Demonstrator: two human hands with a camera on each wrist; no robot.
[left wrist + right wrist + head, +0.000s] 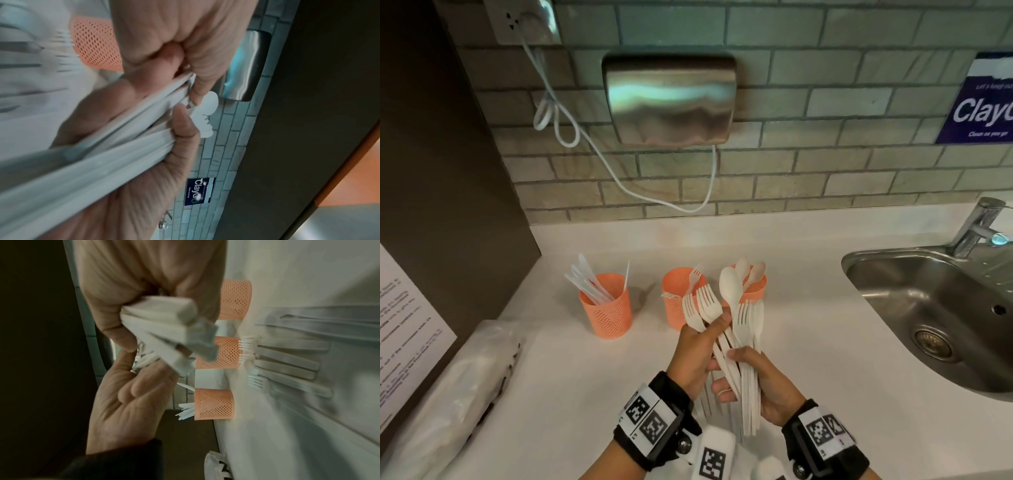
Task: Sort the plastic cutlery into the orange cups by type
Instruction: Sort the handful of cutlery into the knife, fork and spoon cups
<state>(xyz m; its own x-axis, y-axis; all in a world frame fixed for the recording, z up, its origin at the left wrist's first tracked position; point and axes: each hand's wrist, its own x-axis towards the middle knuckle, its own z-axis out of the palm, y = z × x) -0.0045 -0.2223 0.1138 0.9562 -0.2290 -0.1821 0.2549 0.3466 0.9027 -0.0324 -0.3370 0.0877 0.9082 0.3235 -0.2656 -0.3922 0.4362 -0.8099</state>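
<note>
While both hands hold it up at the lower middle of the head view, the bunch of white plastic cutlery [736, 329] fans out above the white worktop [808, 342]. It has many forks and one big spoon, heads up. The left hand [697, 356] wraps its fingers round some fork handles. The right hand [763, 380] is curled round the other handles, just beside the left hand and touching it. More forks [287, 363] lie flat on the worktop under the hands, at the right of the right wrist view.

Three orange cups stand in a row behind the bunch. The left cup [607, 308] has knives in it. The middle cup [678, 298] has forks. The right cup [755, 286] has spoons.

A metal sink [935, 308] is at the right edge. A shiny metal box [671, 99] with a white cord hangs on the tiled wall at the top.
</note>
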